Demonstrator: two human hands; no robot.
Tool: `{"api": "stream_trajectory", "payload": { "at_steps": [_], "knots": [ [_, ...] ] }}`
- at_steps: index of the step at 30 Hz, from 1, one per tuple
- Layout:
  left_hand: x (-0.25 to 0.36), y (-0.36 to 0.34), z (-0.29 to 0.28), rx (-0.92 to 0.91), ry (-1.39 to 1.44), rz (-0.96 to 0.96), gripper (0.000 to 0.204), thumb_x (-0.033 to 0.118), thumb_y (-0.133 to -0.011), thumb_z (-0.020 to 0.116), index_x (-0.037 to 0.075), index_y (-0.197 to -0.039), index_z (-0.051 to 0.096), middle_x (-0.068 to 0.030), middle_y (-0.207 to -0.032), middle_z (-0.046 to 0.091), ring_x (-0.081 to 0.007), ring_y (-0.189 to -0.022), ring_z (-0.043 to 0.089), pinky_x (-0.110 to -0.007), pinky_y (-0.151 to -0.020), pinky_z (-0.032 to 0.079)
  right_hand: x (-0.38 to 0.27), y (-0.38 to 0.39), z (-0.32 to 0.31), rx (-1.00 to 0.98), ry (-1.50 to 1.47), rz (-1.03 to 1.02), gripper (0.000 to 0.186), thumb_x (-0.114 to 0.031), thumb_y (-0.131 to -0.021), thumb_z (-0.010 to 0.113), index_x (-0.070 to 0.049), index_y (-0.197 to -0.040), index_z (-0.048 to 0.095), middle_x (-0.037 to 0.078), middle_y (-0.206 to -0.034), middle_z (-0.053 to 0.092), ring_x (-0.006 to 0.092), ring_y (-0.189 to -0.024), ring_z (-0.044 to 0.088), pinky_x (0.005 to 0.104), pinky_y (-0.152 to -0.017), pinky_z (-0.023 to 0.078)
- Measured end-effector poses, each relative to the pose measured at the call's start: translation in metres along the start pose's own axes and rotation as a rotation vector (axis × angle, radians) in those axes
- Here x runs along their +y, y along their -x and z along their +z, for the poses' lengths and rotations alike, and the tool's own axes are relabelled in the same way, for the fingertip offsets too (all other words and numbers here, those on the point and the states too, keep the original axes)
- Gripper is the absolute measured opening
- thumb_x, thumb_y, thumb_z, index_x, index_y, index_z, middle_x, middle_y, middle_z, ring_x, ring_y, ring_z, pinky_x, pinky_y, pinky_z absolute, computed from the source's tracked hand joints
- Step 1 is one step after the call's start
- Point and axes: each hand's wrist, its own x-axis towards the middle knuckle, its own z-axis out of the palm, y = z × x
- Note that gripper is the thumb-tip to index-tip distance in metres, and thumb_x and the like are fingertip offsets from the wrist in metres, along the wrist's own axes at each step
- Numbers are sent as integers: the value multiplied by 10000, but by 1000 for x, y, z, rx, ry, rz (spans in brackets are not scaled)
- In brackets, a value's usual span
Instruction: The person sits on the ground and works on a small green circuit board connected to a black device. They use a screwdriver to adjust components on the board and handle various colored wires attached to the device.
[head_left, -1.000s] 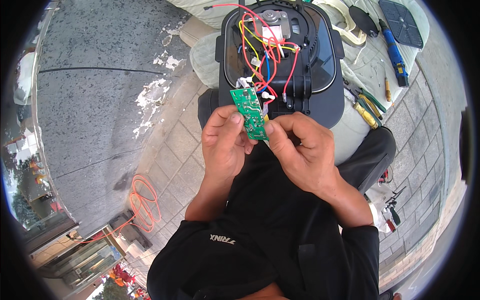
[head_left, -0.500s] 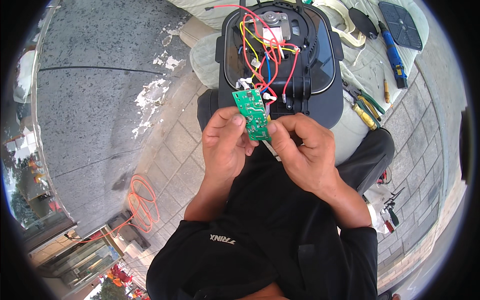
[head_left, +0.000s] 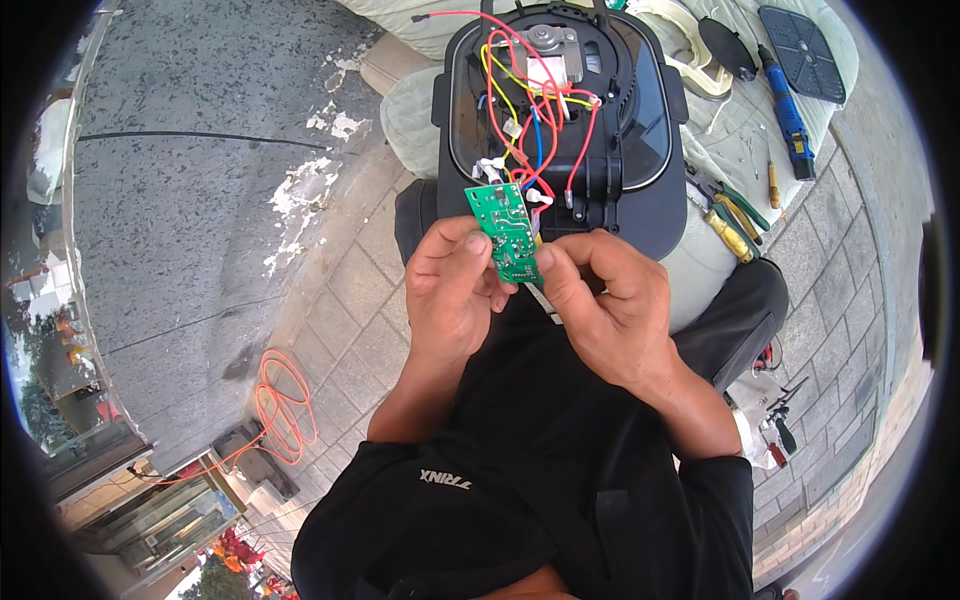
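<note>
Between my fingers I hold a green circuit board [head_left: 505,225], its soldered side facing up. My left hand [head_left: 450,290] pinches its left edge, thumb on top. My right hand [head_left: 600,305] grips its lower right edge with thumb and curled forefinger. Beyond it lies an open black appliance housing [head_left: 650,210] with a metal motor part [head_left: 545,40] and red, yellow and blue wires [head_left: 535,135] running down toward the board, some with white connectors [head_left: 537,196]. Where the wires meet the board is hidden behind it.
On the padded cloth at right lie pliers [head_left: 745,210], a yellow-handled screwdriver [head_left: 728,230], a blue power tool [head_left: 785,110], a black grille plate [head_left: 800,50] and plastic parts [head_left: 725,48]. An orange hose [head_left: 285,400] coils on the paving at left; more tools [head_left: 775,430] sit lower right.
Both hands and the board have shifted very slightly to the right and down. The grip looks the same.
</note>
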Motion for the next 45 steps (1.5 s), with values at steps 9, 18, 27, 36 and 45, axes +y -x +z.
{"api": "stream_trajectory", "payload": {
  "at_steps": [9, 18, 27, 36, 45],
  "knots": [
    [-2, 0, -4, -12, 2, 7, 170, 162, -1041, 595, 3, -1092, 626, -141, -966, 744, -120, -678, 645, -231, -514, 470, 0, 0, -1, -13, 20, 10, 68, -54, -925, 742, 9, -923, 716, 123, -767, 685, 201, -611, 639, 316, -541, 489],
    [-5, 2, -10, -45, -23, 34, 172, 130, -1041, 587, -2, -1145, 625, -130, -979, 741, -122, -689, 650, -237, -540, 475, 0, -1, -2, -12, 30, -12, 71, -48, -931, 733, 20, -930, 714, 132, -775, 694, 230, -646, 668, 334, -576, 514],
    [-3, 1, -7, -27, -31, 20, 179, 140, -1041, 592, -10, -1134, 623, -138, -975, 739, -131, -683, 655, -242, -524, 484, -1, -1, -2, -17, 46, 13, 83, -61, -937, 729, 19, -924, 713, 130, -771, 693, 239, -651, 673, 331, -594, 519],
    [-2, -1, -1, -43, -33, 9, 206, 151, -1065, 512, -30, -1097, 605, -218, -987, 734, -161, -662, 657, -276, -496, 509, -1, 0, -3, 0, -17, 153, 159, -135, -981, 723, 20, -946, 725, 84, -791, 700, 104, -685, 647, 270, -611, 508],
    [-1, 0, 3, -26, 26, 5, 178, 119, -1041, 611, -40, -1119, 621, -119, -896, 717, -136, -643, 667, -264, -497, 522, 2, 3, -4, -9, -99, 182, 157, -127, -982, 725, 27, -954, 724, 63, -806, 703, 68, -705, 637, 247, -622, 505]
  ]
}}
